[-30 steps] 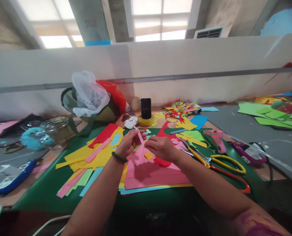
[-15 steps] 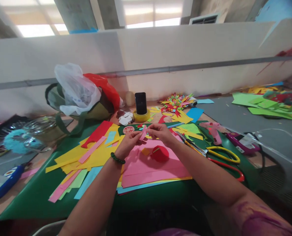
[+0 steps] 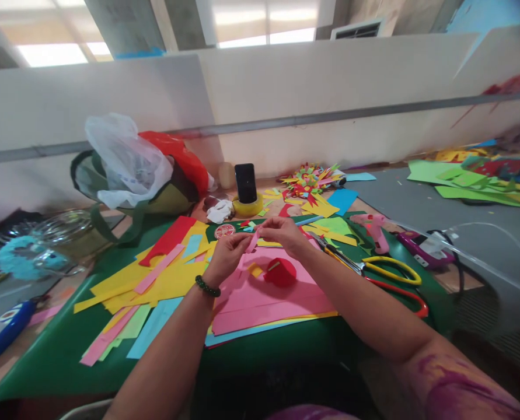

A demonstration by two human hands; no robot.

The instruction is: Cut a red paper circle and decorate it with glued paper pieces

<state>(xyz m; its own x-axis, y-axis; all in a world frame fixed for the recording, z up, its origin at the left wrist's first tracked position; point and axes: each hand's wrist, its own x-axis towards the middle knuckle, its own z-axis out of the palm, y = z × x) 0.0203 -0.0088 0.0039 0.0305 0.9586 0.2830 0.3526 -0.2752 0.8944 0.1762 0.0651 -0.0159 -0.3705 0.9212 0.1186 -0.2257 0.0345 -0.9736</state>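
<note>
Both of my hands are raised a little over a stack of pink paper sheets (image 3: 281, 294) on a green mat (image 3: 67, 344). My left hand (image 3: 228, 252), with a dark bead bracelet at the wrist, and my right hand (image 3: 283, 233) both pinch a narrow pink paper strip (image 3: 254, 239) between their fingertips. A red rolled paper piece (image 3: 281, 272) lies on the pink sheet just below my hands. Yellow sheets and pink strips (image 3: 157, 274) spread to the left of my left hand.
Yellow-handled and red-handled scissors (image 3: 382, 274) and a pink glue gun (image 3: 373, 228) lie to the right. A phone stands in a yellow tape roll (image 3: 247, 195) at the back. A bag with plastic bags (image 3: 132, 169) sits back left. Green sheets (image 3: 461, 181) lie far right.
My hands lifted the pink strip off the pink sheets and hold it higher and farther from me. The red rolled piece is now uncovered below them. The view shifted slightly leftward.
</note>
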